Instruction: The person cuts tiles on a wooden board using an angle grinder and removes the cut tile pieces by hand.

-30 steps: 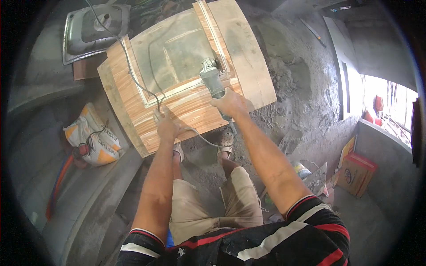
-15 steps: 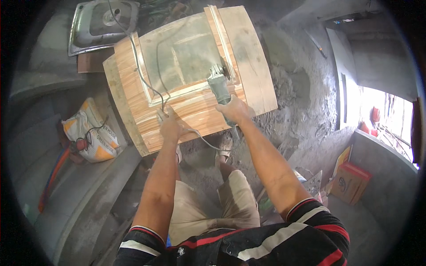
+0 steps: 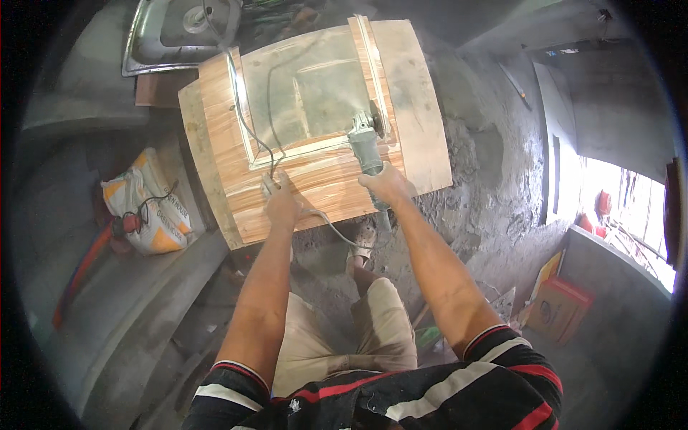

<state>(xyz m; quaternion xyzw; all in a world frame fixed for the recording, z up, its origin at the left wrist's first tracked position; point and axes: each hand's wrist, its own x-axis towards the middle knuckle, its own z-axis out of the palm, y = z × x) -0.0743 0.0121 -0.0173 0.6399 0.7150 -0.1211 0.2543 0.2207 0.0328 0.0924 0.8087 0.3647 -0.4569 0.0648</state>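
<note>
Near the middle, my right hand point(image 3: 388, 185) is wrapped round the body of a grey-green angle grinder point(image 3: 367, 150). The grinder's head lies against the right-hand moulding strip point(image 3: 370, 68) of a wooden panel point(image 3: 308, 192), close to the frame's lower right corner. Its disc is mostly hidden, and pale dust hangs around it. My left hand point(image 3: 282, 202) rests on the panel's near part, fingers closed on the grinder's cord point(image 3: 252, 132). From this hand the cord loops right toward the grinder's tail. Inside the pale moulding frame is a dusty greenish recess point(image 3: 315, 100).
A steel sink point(image 3: 183, 43) lies at the far left. Left of the panel is a white and orange sack point(image 3: 159, 215) with a red plug connector point(image 3: 129, 224) on it. Rough grey plaster point(image 3: 487, 158) is on the right, with a cardboard box point(image 3: 561, 308) lower down.
The whole view has shifted slightly, so the panel sits a little farther right and lower. The grinder stays near the same corner, and both hands keep their holds.
</note>
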